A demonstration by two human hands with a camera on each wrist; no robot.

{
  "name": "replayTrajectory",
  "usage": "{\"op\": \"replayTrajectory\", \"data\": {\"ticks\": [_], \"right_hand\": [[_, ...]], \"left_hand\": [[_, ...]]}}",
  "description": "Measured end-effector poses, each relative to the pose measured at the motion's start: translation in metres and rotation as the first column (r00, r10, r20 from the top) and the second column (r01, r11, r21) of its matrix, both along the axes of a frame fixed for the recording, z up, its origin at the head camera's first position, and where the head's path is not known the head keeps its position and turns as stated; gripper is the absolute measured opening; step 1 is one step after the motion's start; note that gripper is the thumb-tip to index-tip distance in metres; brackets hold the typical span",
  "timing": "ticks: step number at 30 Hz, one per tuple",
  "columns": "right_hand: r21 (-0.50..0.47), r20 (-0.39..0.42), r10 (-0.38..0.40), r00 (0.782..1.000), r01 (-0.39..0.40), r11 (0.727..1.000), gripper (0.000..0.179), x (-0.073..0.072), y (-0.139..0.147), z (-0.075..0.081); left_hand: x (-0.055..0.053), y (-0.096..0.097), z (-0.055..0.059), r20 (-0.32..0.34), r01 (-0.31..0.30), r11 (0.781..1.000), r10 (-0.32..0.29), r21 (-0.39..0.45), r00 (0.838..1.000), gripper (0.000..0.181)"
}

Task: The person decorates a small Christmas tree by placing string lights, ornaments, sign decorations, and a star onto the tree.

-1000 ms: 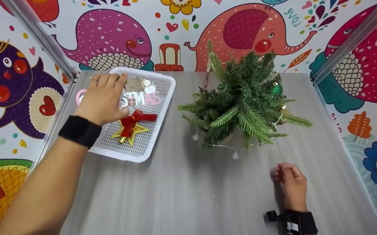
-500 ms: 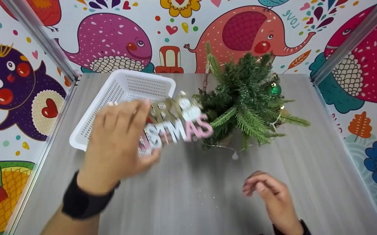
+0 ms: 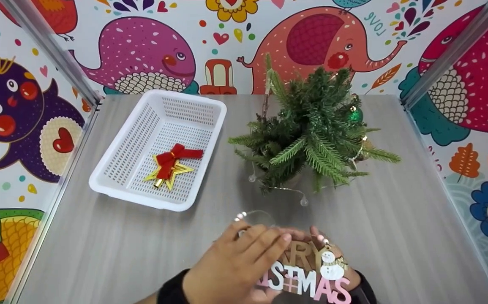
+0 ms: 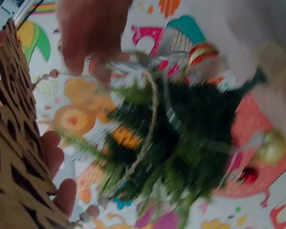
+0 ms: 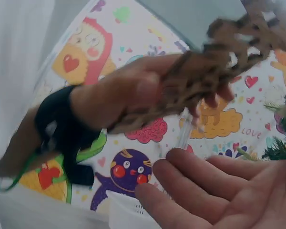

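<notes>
A wooden "MERRY CHRISTMAS" sign (image 3: 307,283) with a small snowman (image 3: 331,268) is held low over the front of the table in the head view. My left hand (image 3: 239,261) grips its left end and covers the first letters. In the right wrist view the sign's plain brown back (image 5: 190,83) faces the camera. My right hand (image 5: 214,191) is there too, palm up with fingers extended, below the sign; in the head view the sign hides most of it. A beaded cord (image 3: 240,216) loops from the sign's top edge.
A small Christmas tree (image 3: 307,131) with a green ball (image 3: 355,114) and a string of lights (image 3: 286,188) stands at the back right. The white basket (image 3: 96,181) at left holds a gold star (image 3: 180,169) and a red bow (image 3: 167,159). Printed walls enclose the table.
My left hand has lifted the sign out of the basket and carried it right and toward the front. My right hand has moved left to meet it, behind the sign.
</notes>
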State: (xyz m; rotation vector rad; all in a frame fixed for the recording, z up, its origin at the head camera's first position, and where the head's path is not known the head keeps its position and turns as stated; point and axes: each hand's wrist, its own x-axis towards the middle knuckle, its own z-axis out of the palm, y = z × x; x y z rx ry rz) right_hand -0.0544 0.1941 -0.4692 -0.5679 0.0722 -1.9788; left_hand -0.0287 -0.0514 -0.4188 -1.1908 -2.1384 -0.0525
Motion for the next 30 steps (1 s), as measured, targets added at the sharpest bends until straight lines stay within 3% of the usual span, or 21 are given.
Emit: {"op": "replayTrajectory", "data": {"ticks": [1,2,4,6,7,9,11,14,16,19,22,24,25,27,29,30], "right_hand": [[0.116,-0.135,-0.174,0.975,0.19,0.975,0.054,0.002,-0.001,0.006],[0.125,-0.214,-0.254,0.943,0.284,0.951,0.053,0.0,-0.001,0.008],[0.173,-0.364,-0.368,0.856,0.45,0.876,0.057,-0.003,0.005,0.009],[0.239,-0.466,-0.437,0.769,0.586,0.774,0.061,-0.004,0.015,0.009],[0.262,-0.481,-0.458,0.748,0.621,0.739,0.06,-0.004,0.02,0.009],[0.264,-0.489,-0.493,0.72,0.661,0.703,0.056,-0.004,0.029,0.008],[0.217,-0.495,-0.526,0.692,0.684,0.696,0.051,-0.004,0.036,0.009],[0.116,-0.53,-0.573,0.625,0.723,0.681,0.044,-0.004,0.042,0.013],[0.077,-0.596,-0.586,0.549,0.765,0.639,0.042,-0.004,0.042,0.018],[0.067,-0.708,-0.563,0.426,0.834,0.548,0.045,0.0,0.037,0.026],[0.02,-0.82,-0.503,0.272,0.893,0.45,0.05,0.005,0.03,0.034],[-0.041,-0.865,-0.471,0.172,0.912,0.409,0.05,0.008,0.026,0.037],[-0.078,-0.878,-0.462,0.125,0.915,0.396,0.048,0.009,0.024,0.038],[-0.148,-0.886,-0.46,0.054,0.908,0.393,0.044,0.009,0.021,0.04],[-0.197,-0.891,-0.454,0.007,0.895,0.4,0.04,0.008,0.019,0.04],[-0.21,-0.894,-0.448,-0.008,0.89,0.404,0.038,0.007,0.018,0.04]], "left_hand": [[0.0,0.003,-0.007,0.007,0.0,1.0,0.0,-0.013,1.0,0.09],[0.0,0.005,-0.014,0.012,0.002,1.0,-0.002,-0.021,1.0,0.09],[0.0,0.009,-0.025,0.023,0.009,1.0,-0.008,-0.028,1.0,0.09],[-0.001,0.011,-0.036,0.036,0.012,0.999,-0.011,-0.033,0.999,0.09],[-0.001,0.012,-0.041,0.035,0.012,0.999,-0.011,-0.035,0.999,0.09],[-0.002,0.013,-0.052,0.036,0.003,0.999,-0.001,-0.046,0.999,0.089],[-0.002,0.014,-0.063,0.037,-0.006,0.998,0.008,-0.059,0.999,0.086],[-0.003,0.016,-0.078,0.034,-0.015,0.997,0.017,-0.073,0.999,0.082],[-0.004,0.019,-0.087,0.038,-0.009,0.998,0.012,-0.064,0.999,0.079],[-0.007,0.023,-0.095,0.01,0.003,0.999,-0.003,-0.032,1.0,0.073],[-0.011,0.025,-0.097,-0.044,0.03,0.999,-0.029,0.016,0.999,0.071],[-0.013,0.027,-0.093,-0.088,0.087,0.992,-0.079,0.087,0.993,0.07],[-0.015,0.028,-0.09,-0.128,0.129,0.983,-0.113,0.13,0.985,0.068],[-0.02,0.031,-0.083,-0.208,0.218,0.951,-0.173,0.22,0.963,0.063],[-0.022,0.036,-0.076,-0.16,0.248,0.904,-0.203,0.348,0.966,0.057],[-0.022,0.039,-0.073,-0.099,0.236,0.882,-0.214,0.408,0.972,0.056]]}}
